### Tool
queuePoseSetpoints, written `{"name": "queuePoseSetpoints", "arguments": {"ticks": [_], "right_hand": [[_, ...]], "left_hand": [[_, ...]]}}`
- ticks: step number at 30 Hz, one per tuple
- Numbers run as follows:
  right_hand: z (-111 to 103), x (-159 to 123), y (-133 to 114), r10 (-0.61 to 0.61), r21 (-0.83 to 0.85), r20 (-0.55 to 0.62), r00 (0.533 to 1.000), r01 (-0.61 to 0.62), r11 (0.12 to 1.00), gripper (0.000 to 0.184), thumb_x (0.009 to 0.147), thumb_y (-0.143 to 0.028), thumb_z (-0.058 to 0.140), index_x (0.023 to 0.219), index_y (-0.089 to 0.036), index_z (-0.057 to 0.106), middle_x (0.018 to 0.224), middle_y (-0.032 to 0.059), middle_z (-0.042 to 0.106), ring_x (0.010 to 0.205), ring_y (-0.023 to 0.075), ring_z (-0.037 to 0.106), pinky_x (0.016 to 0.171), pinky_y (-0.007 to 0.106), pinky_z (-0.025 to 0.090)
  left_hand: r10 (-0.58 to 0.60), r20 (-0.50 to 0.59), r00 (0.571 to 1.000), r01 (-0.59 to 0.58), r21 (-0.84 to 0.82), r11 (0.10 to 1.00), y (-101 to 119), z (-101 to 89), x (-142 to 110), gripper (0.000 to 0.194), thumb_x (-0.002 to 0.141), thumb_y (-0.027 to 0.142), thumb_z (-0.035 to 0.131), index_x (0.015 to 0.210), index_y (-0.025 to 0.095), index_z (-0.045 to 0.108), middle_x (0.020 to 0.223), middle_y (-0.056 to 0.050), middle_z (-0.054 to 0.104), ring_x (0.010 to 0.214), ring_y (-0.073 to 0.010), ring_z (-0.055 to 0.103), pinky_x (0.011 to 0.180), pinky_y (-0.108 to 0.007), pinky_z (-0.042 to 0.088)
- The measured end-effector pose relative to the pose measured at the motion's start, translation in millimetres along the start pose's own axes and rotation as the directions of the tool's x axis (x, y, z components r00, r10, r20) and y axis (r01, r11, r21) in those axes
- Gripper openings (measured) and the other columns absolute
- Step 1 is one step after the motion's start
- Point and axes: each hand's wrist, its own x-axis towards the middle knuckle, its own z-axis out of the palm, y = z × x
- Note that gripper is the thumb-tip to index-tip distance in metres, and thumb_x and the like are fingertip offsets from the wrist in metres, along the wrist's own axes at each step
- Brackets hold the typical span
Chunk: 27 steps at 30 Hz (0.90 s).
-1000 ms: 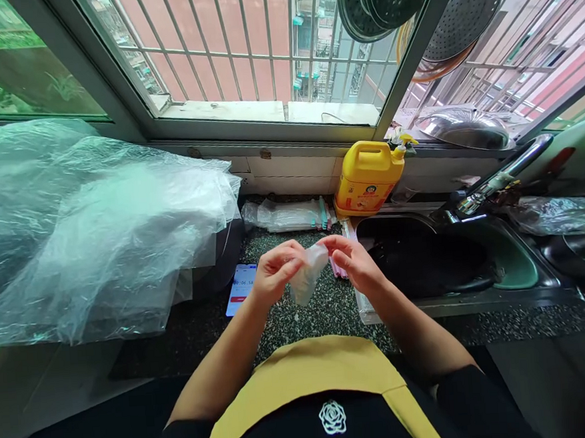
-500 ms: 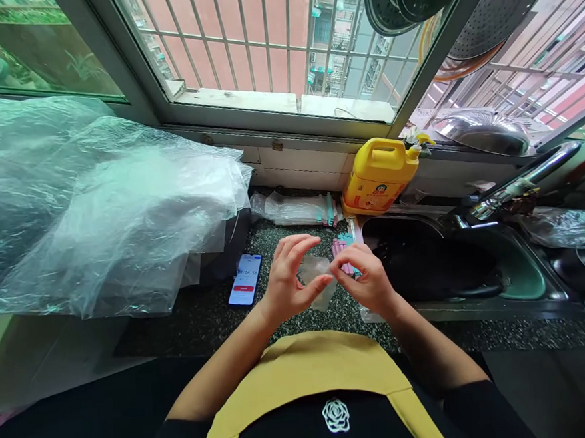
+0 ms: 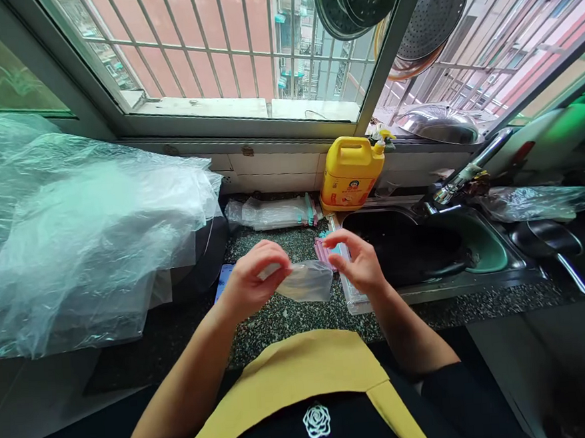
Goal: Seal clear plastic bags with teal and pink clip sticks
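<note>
Bag (image 3: 307, 282) — clear, limp, slightly crinkled — hangs sideways.

One small bag (image 3: 309, 283), one jug (image 3: 353, 175)

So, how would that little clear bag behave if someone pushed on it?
The clear bag likely crumples easily, since its see-through film looks thin. It's probably very light for its size: the left hand holds it up by one end, and nothing shows inside.
</note>
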Motion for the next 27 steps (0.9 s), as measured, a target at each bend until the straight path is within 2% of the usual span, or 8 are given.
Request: {"name": "queuePoseSetpoints", "arguments": {"ticks": [3,5,6,8,10,13,18,27], "right_hand": [[-1.5,-7.7,44.1,0.342,0.158,-0.141,0.929,-0.320,0.934,0.039,0.069,-0.057,0.067,0.079,-0.019,0.065,0.076,0.0018,0.065,0.072,0.0150,0.058,0.072,0.030,0.045],[6.7,-16.3,70.9,0.582,0.271,0.023,0.813,-0.565,0.779,0.046,0.062,-0.064,0.068,0.069,-0.018,0.065,0.064,0.0009,0.063,0.063,0.0144,0.057,0.064,0.029,0.044],[12.8,-21.0,80.6,0.673,0.325,0.151,0.724,-0.680,0.657,0.051,0.062,-0.068,0.065,0.066,-0.017,0.065,0.061,0.0012,0.062,0.060,0.0144,0.058,0.060,0.027,0.043],[25.5,-29.4,90.6,0.742,0.401,0.375,0.556,-0.818,0.412,0.058,0.062,-0.074,0.058,0.064,-0.017,0.065,0.057,0.0018,0.062,0.056,0.0147,0.058,0.054,0.026,0.042],[35.4,-34.4,90.3,0.716,0.467,0.507,0.479,-0.851,0.239,0.060,0.066,-0.076,0.054,0.065,-0.016,0.066,0.058,0.0030,0.065,0.056,0.0149,0.060,0.056,0.027,0.045],[41.5,-35.3,82.3,0.658,0.537,0.572,0.490,-0.830,0.150,0.052,0.068,-0.066,0.061,0.067,-0.014,0.067,0.063,0.0038,0.068,0.059,0.0142,0.062,0.061,0.026,0.047],[40.8,-34.5,79.6,0.629,0.584,0.533,0.566,-0.784,0.211,0.030,0.055,-0.035,0.083,0.058,-0.013,0.062,0.051,-0.0038,0.060,0.046,0.0065,0.050,0.051,0.019,0.038],[29.8,-32.7,86.4,0.637,0.666,0.488,0.597,-0.726,0.171,0.031,0.060,-0.042,0.080,0.065,-0.016,0.065,0.060,-0.0027,0.066,0.054,0.0074,0.058,0.058,0.019,0.044]], "left_hand": [[0.101,-0.022,0.995,-0.102,-0.013,0.995,4.6,-16.1,-8.3,0.005,0.078,0.019,0.062,0.076,0.021,0.066,0.067,-0.004,0.064,0.069,-0.0182,0.056,0.066,-0.033,0.048],[0.153,-0.024,0.988,-0.153,-0.004,0.988,8.2,-24.5,-14.7,0.007,0.078,0.018,0.063,0.080,0.023,0.067,0.067,-0.004,0.065,0.069,-0.0188,0.057,0.066,-0.035,0.048],[0.170,-0.024,0.985,-0.170,0.004,0.985,10.1,-27.5,-17.7,0.008,0.078,0.019,0.063,0.081,0.023,0.068,0.066,-0.004,0.065,0.068,-0.0189,0.057,0.066,-0.035,0.048],[0.191,-0.008,0.982,-0.191,0.019,0.981,14.5,-30.8,-23.0,0.009,0.078,0.019,0.062,0.083,0.024,0.068,0.066,-0.003,0.064,0.068,-0.0188,0.057,0.066,-0.035,0.048],[0.198,0.029,0.980,-0.198,0.034,0.980,19.6,-31.5,-27.3,0.009,0.080,0.020,0.061,0.084,0.024,0.068,0.066,-0.003,0.064,0.068,-0.0184,0.057,0.066,-0.035,0.049],[0.198,0.087,0.976,-0.202,0.041,0.979,27.8,-30.5,-33.4,0.009,0.081,0.020,0.060,0.085,0.023,0.067,0.066,-0.004,0.064,0.068,-0.0184,0.057,0.066,-0.034,0.050],[0.172,0.100,0.980,-0.179,0.065,0.982,36.4,-27.6,-45.8,0.010,0.084,0.018,0.055,0.086,0.021,0.064,0.067,-0.005,0.062,0.070,-0.0183,0.056,0.066,-0.034,0.051],[0.176,-0.026,0.984,-0.173,0.109,0.979,21.8,-23.4,-51.8,0.012,0.082,0.010,0.056,0.089,0.019,0.061,0.072,-0.004,0.062,0.074,-0.0168,0.056,0.067,-0.035,0.051]]}}
